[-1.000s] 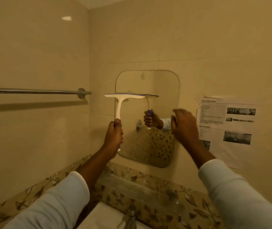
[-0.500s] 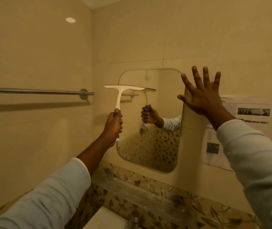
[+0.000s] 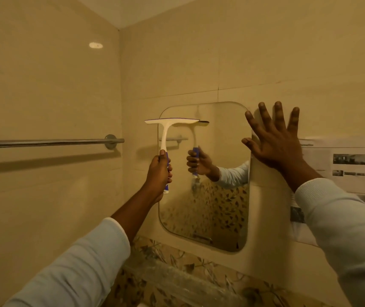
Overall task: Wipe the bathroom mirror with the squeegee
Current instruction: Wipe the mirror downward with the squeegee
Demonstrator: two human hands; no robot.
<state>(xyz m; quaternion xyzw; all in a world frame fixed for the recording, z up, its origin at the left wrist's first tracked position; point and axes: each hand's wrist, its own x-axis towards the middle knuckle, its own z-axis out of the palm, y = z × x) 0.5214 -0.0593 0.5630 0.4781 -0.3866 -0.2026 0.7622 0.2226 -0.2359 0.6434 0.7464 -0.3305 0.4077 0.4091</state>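
— What's closest to you?

— Two pale sleeves reaching out. The left hand (image 3: 160,173) has its grip wrapped tight round the handle of the squeegee (image 3: 168,138), thumb up along the shaft.

— What does the tool look like?

— White T-shape, with blue on the lower handle showing just below the grip. The blade bar sits straight above the grip, level, a thin purple edge along its top. Its right part lies against the upper left of the mirror (image 3: 219,196); its left end hangs out past the glass over the tile.

— And the other hand?

— The right hand (image 3: 274,142) is off to the right of the grip, at about blade height. Fingers spread wide, holding nothing, palm flat to the wall at the mirror's right edge, with the thumb overlapping the glass.

— Anything around them?

— Left of the grip, a metal towel bar (image 3: 44,142) runs along the side wall. Beyond the right hand, a printed sheet (image 3: 354,169) is stuck to the tile, partly hidden by that arm. Below the grip, a leaf-patterned tile border (image 3: 177,262) runs under the mirror. The glass reflects the squeegee and the hand holding it.
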